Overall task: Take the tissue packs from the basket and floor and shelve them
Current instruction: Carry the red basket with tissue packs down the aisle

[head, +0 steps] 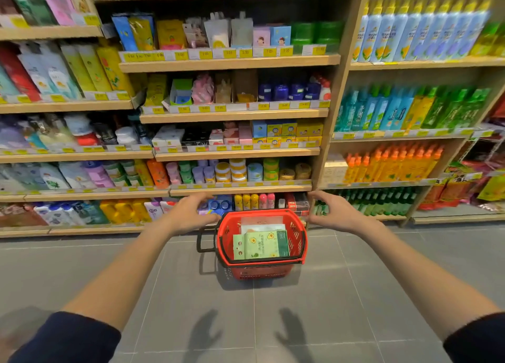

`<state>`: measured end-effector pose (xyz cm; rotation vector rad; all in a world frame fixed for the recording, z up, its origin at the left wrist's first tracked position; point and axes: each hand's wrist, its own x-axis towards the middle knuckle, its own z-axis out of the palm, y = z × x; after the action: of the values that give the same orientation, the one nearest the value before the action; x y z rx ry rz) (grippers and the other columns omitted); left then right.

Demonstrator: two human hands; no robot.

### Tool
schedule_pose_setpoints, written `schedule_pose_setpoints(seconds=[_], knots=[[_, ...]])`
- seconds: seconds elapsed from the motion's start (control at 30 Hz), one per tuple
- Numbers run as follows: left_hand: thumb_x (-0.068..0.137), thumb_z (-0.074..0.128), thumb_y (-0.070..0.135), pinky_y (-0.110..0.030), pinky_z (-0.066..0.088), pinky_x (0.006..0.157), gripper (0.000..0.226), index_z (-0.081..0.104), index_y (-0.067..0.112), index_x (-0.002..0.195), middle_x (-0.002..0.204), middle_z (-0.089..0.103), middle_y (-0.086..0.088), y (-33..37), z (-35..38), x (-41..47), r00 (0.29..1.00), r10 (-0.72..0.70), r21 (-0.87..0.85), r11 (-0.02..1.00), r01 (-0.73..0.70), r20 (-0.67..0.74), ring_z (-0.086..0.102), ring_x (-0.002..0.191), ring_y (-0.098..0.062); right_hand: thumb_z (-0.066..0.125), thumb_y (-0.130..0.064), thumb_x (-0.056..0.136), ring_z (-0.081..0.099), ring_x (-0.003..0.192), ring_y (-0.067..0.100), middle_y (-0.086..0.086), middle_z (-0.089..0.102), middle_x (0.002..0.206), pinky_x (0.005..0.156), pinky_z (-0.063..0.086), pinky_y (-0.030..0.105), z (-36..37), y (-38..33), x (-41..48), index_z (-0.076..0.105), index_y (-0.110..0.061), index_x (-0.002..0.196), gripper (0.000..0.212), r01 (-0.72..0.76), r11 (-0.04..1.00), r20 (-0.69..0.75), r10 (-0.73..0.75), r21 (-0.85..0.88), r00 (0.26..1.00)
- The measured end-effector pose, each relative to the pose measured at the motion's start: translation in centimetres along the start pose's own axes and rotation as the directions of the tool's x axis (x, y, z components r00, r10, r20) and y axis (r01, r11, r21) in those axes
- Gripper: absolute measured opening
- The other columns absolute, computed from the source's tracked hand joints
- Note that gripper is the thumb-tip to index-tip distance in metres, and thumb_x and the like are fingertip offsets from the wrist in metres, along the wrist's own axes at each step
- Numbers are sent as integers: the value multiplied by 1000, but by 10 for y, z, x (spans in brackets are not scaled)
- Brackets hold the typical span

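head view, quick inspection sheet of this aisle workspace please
surface: grey tiled floor
job's things: red plastic basket stands on the floor; pale green tissue packs stand upright inside it; no packs seen loose on the floor
clutter: nothing seen
grippers: left hand and right hand are held out at either side of the basket, fingers loosely curled, holding nothing
cables: nothing seen
surroundings: stocked wooden shelves behind the basket, yellow price tags along their edges
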<state>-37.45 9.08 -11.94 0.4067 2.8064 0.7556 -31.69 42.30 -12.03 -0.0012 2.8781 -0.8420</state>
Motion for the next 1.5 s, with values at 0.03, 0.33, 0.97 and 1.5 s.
schedule_pose_setpoints(seconds=[0.03,0.33,0.97,1.5], knots=[[78,70,37,-31,40,99,64,47,12,132,135,53,-8,-4,1,13,1000,-1,0,1000,1,12,51,120,-20,69,-43,75,42,129,20,4,43,144,103,36,35,1,1,12,34,-18,139,77,-2,1000,-2,2,0,1000],[53,56,71,-38,43,100,98,46,15,133,135,54,-6,-31,17,122,988,-39,-2,999,40,152,53,119,-22,69,-41,75,45,127,21,5,47,141,104,37,36,10,37,104,38,-17,138,74,-78,997,-5,78,28,997],[75,75,32,-39,42,98,67,47,10,131,131,54,-14,-93,136,319,861,-400,-186,864,469,315,51,119,-31,68,-25,80,44,127,27,13,47,139,100,35,34,65,187,315,40,-8,135,64,-255,965,339,223,53,914],[68,66,57,-50,41,102,86,32,29,142,143,37,-11,-292,317,405,750,-517,46,834,550,411,49,122,-34,54,-70,58,40,128,32,17,48,135,100,37,40,267,364,415,41,-10,136,100,-340,940,334,310,34,890]])
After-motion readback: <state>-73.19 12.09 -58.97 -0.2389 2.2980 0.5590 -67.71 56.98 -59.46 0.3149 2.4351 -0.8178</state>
